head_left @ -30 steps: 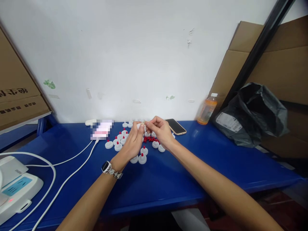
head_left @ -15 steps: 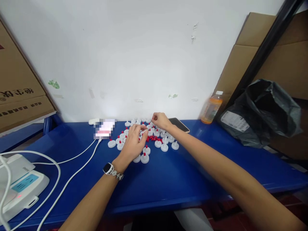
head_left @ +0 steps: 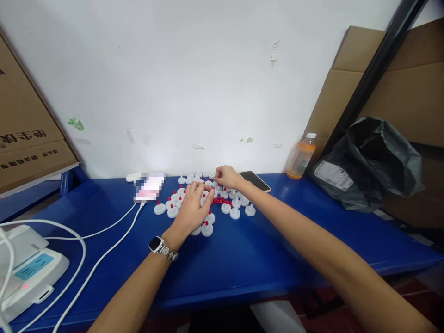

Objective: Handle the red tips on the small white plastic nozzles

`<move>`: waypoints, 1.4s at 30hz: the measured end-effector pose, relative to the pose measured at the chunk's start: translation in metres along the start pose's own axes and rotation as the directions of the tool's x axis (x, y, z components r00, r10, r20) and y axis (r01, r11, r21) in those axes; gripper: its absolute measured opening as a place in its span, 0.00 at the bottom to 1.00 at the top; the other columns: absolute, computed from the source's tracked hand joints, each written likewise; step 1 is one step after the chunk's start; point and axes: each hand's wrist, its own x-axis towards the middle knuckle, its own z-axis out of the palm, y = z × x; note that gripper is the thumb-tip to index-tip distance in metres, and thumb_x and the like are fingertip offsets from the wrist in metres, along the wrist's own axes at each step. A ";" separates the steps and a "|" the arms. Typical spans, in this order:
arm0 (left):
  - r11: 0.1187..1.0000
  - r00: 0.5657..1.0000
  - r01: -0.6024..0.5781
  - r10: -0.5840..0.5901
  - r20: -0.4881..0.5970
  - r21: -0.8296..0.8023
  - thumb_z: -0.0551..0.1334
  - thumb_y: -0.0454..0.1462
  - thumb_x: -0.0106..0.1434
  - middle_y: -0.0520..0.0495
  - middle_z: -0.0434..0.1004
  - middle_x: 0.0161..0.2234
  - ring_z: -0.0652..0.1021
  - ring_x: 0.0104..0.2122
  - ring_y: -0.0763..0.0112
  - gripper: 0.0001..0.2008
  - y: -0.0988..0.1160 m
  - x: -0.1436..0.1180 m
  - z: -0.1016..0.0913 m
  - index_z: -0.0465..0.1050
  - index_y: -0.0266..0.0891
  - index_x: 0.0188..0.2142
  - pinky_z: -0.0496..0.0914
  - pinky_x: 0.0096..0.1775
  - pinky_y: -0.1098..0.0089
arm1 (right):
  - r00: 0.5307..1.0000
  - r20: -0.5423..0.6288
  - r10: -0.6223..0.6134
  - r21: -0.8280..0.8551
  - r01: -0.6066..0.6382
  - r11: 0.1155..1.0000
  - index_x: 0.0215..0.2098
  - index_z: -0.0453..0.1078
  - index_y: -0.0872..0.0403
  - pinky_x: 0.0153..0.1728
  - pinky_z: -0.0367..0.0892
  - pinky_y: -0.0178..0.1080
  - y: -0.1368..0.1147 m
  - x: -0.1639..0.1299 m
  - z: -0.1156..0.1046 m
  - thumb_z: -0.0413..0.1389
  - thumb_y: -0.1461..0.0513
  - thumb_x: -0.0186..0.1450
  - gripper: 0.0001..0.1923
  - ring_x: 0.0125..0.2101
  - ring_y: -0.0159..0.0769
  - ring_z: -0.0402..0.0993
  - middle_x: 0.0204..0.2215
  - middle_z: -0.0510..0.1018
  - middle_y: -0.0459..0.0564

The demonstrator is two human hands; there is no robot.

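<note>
Many white, round, disc-like caps with narrow spouts stand in a cluster on the blue table (head_left: 222, 263). Some carry a small red tip, such as the white cap (head_left: 207, 229) nearest the table's front. Others, like the white cap (head_left: 250, 210) at the right, have a bare spout. Loose red tips (head_left: 222, 201) lie heaped in the middle. My left hand (head_left: 194, 206) hovers over the left part of the cluster, fingers bent and thumb apart, hiding several caps. At the back of the cluster my right hand (head_left: 228, 177) pinches thumb and finger together; whatever is between them is hidden.
Behind my right hand lies a dark phone (head_left: 255, 181). A charging phone (head_left: 150, 187) with white cables is at the left, near a power strip (head_left: 38, 273). An orange drink bottle (head_left: 301, 156) and a grey plastic bag (head_left: 367, 166) stand right. Cardboard boxes flank both sides.
My right hand has shifted slightly down and left, still pinched among the caps at the back. My left hand keeps nearly the same pose. The whole view has moved a little.
</note>
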 end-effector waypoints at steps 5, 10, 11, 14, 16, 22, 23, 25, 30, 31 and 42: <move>1.000 1.000 0.010 -0.010 0.003 -0.003 0.52 0.44 0.72 0.46 0.70 0.44 0.70 0.47 0.61 0.12 0.000 0.000 -0.001 0.69 0.42 0.42 0.65 0.52 0.58 | 0.998 -0.008 0.056 0.007 -0.056 0.998 0.33 0.77 0.55 0.34 0.63 0.34 0.004 0.001 -0.004 0.59 0.58 0.62 0.09 0.31 0.35 0.75 0.29 0.82 0.50; 1.000 1.000 0.014 -0.014 0.010 -0.005 0.51 0.44 0.72 0.45 0.70 0.45 0.70 0.49 0.60 0.12 0.002 0.000 -0.003 0.69 0.42 0.41 0.64 0.52 0.58 | 0.993 -0.066 0.094 -0.136 -0.102 0.985 0.38 0.77 0.52 0.48 0.59 0.44 0.018 -0.005 -0.016 0.56 0.59 0.63 0.09 0.38 0.40 0.76 0.32 0.82 0.50; 1.000 1.000 0.012 -0.012 0.012 -0.006 0.51 0.44 0.72 0.45 0.70 0.45 0.70 0.49 0.60 0.12 0.002 0.000 -0.003 0.69 0.42 0.41 0.64 0.52 0.58 | 0.993 -0.052 0.103 -0.162 -0.110 0.981 0.37 0.77 0.53 0.50 0.57 0.46 0.020 -0.007 -0.017 0.56 0.60 0.62 0.09 0.38 0.41 0.76 0.33 0.82 0.50; 1.000 1.000 0.008 -0.008 0.022 -0.005 0.52 0.44 0.72 0.45 0.70 0.44 0.69 0.50 0.60 0.12 0.000 0.000 -0.002 0.69 0.42 0.41 0.64 0.53 0.58 | 0.994 -0.004 0.112 -0.166 -0.111 0.980 0.33 0.77 0.53 0.52 0.55 0.49 0.025 -0.013 -0.017 0.58 0.61 0.60 0.06 0.38 0.41 0.76 0.33 0.82 0.50; 1.000 1.000 0.003 -0.003 0.027 -0.003 0.52 0.44 0.72 0.45 0.69 0.44 0.70 0.50 0.60 0.12 -0.001 0.000 -0.002 0.69 0.42 0.41 0.64 0.53 0.57 | 0.994 0.001 0.110 -0.142 -0.108 0.984 0.32 0.77 0.53 0.52 0.56 0.47 0.024 -0.014 -0.018 0.58 0.63 0.60 0.05 0.37 0.39 0.76 0.33 0.83 0.49; 1.000 1.000 -0.010 0.010 -0.015 0.011 0.53 0.43 0.71 0.44 0.70 0.48 0.69 0.52 0.59 0.11 0.002 0.001 -0.006 0.70 0.43 0.46 0.64 0.55 0.57 | 0.982 -0.159 0.105 0.159 -0.080 0.984 0.32 0.75 0.55 0.42 0.64 0.39 0.001 -0.035 -0.032 0.57 0.63 0.61 0.05 0.32 0.35 0.75 0.29 0.81 0.49; 1.000 1.000 -0.019 0.019 -0.024 0.014 0.54 0.43 0.71 0.44 0.69 0.50 0.68 0.53 0.58 0.12 0.002 0.001 -0.007 0.69 0.43 0.50 0.64 0.56 0.56 | 0.981 -0.165 0.103 0.304 -0.049 0.951 0.32 0.75 0.56 0.37 0.65 0.38 -0.006 -0.043 -0.033 0.58 0.62 0.61 0.05 0.31 0.35 0.75 0.29 0.81 0.49; 0.999 0.999 -0.038 0.039 -0.028 0.014 0.56 0.44 0.70 0.43 0.68 0.54 0.68 0.55 0.58 0.17 0.003 0.001 -0.008 0.66 0.44 0.56 0.64 0.57 0.56 | 0.993 -0.106 0.055 0.566 0.014 0.824 0.33 0.74 0.56 0.33 0.66 0.37 -0.019 -0.059 -0.031 0.60 0.58 0.60 0.09 0.29 0.35 0.75 0.28 0.81 0.49; 0.996 0.996 -0.031 0.037 0.082 -0.079 0.54 0.47 0.70 0.43 0.74 0.49 0.74 0.47 0.59 0.18 -0.004 0.000 -0.009 0.66 0.42 0.55 0.68 0.51 0.57 | 0.997 -0.069 -0.031 0.761 0.073 0.644 0.36 0.74 0.55 0.35 0.67 0.37 -0.034 -0.084 -0.012 0.58 0.50 0.62 0.16 0.29 0.35 0.75 0.27 0.80 0.47; 0.995 0.995 -0.010 0.019 0.094 -0.096 0.53 0.47 0.71 0.43 0.74 0.48 0.74 0.46 0.60 0.18 -0.005 0.000 -0.009 0.66 0.42 0.55 0.69 0.50 0.58 | 0.995 -0.100 -0.022 0.714 0.087 0.695 0.37 0.74 0.54 0.35 0.66 0.37 -0.035 -0.086 -0.010 0.56 0.50 0.65 0.16 0.29 0.35 0.75 0.27 0.80 0.47; 0.998 0.998 0.022 -0.019 0.066 -0.053 0.46 0.47 0.74 0.42 0.73 0.51 0.71 0.52 0.58 0.20 -0.004 -0.001 -0.009 0.65 0.42 0.56 0.65 0.55 0.55 | 0.975 0.126 -0.182 -0.350 0.215 0.912 0.31 0.76 0.54 0.44 0.53 0.47 -0.041 -0.090 -0.010 0.58 0.58 0.63 0.08 0.42 0.47 0.66 0.35 0.78 0.55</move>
